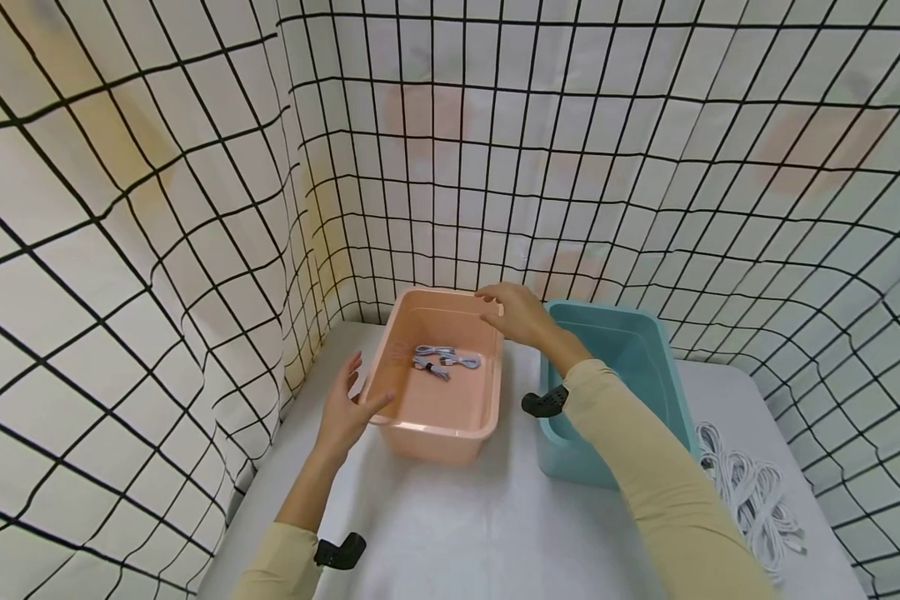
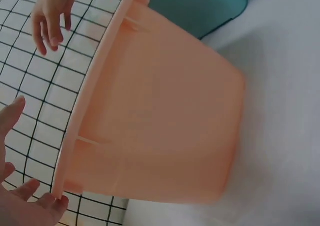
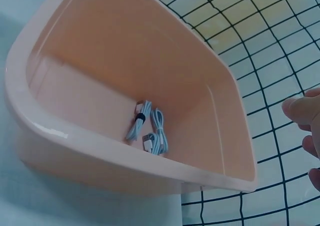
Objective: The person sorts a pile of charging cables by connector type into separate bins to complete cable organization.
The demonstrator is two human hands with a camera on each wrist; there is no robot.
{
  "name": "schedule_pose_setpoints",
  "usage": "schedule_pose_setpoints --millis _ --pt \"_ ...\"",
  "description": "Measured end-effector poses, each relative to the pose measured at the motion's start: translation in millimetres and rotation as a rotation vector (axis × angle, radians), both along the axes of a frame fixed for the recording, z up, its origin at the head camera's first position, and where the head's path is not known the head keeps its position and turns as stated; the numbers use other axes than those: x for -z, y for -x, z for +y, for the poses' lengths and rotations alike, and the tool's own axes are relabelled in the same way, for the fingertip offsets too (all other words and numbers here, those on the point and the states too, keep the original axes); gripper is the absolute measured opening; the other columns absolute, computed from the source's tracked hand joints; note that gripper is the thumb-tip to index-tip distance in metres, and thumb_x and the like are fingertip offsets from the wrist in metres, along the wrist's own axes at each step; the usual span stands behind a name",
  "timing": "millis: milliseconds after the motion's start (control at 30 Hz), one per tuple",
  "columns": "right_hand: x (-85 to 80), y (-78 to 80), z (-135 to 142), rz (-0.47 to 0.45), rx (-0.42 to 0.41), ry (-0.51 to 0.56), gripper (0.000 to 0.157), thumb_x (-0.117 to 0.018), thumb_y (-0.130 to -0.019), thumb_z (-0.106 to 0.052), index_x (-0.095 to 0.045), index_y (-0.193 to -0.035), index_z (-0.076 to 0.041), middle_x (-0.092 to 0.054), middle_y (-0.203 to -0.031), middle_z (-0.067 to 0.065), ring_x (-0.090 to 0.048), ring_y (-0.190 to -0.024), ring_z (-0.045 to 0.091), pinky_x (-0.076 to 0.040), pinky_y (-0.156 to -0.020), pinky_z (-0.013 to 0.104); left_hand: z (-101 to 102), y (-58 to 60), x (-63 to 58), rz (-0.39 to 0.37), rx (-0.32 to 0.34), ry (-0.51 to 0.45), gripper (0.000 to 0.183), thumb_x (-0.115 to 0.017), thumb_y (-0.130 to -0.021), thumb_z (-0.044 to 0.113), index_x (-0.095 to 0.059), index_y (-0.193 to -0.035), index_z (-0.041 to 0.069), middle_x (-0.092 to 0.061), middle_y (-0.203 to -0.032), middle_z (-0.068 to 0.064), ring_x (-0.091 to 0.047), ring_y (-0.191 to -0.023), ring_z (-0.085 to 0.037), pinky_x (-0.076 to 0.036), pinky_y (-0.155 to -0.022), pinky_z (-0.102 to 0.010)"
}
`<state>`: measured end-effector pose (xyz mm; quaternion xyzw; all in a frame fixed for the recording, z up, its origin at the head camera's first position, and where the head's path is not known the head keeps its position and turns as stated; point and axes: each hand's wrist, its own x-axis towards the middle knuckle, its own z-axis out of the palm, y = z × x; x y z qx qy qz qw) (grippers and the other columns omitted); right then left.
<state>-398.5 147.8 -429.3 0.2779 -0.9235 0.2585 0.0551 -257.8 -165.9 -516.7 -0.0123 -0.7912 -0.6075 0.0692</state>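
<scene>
"Peach plastic bin (image 1: 435, 446), sitting between the two hands. What's gripping it?"

"Nothing, that I can see. The left hand (image 1: 348, 412) has its fingers spread at the near left corner, thumb toward the rim; contact I can't swear to. The right hand (image 1: 517, 312) hangs loose by the far right corner, holding nothing."

"And the cable bundles (image 1: 435, 360)?"

"On the bin's floor, between the hands; one wears a black tie (image 3: 140, 117). If the step is steadying the bin (only my guess), I'd take opposite corners evenly, thumbs over the rim, and keep it level so the bundles don't slide."

"Room to move?"

"Little beyond the right hand: the black grid (image 1: 570, 150) rises close behind the far edge. The teal bin (image 1: 581, 458) stands just right of that hand, partly under the sleeve (image 1: 637, 467), leaving a narrow gap between rims. The widest stretch of table (image 1: 450, 533) lies nearer than the left hand, so sliding that way looks easiest. White cables (image 1: 757, 500) lie well right of the right hand, past the teal bin."
</scene>
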Motion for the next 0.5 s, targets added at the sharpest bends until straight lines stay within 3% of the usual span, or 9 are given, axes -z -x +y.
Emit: schedule_pose_setpoints --millis 500 --pt "-6.2 -7.8 21.6 0.030 0.034 -0.051 0.042 -0.070 -0.101 -0.021 -0.064 -0.139 -0.005 -0.066 -0.129 0.015 -0.061 -0.117 0.034 -0.051 -0.096 0.049 13.2 5.0 -11.4 0.059 0.006 0.010 0.087 -0.086 -0.087 0.016 -0.037 -0.159 0.008 -0.035 -0.162 -0.018 -0.025 -0.152 -0.035 -0.020 -0.121 -0.057"
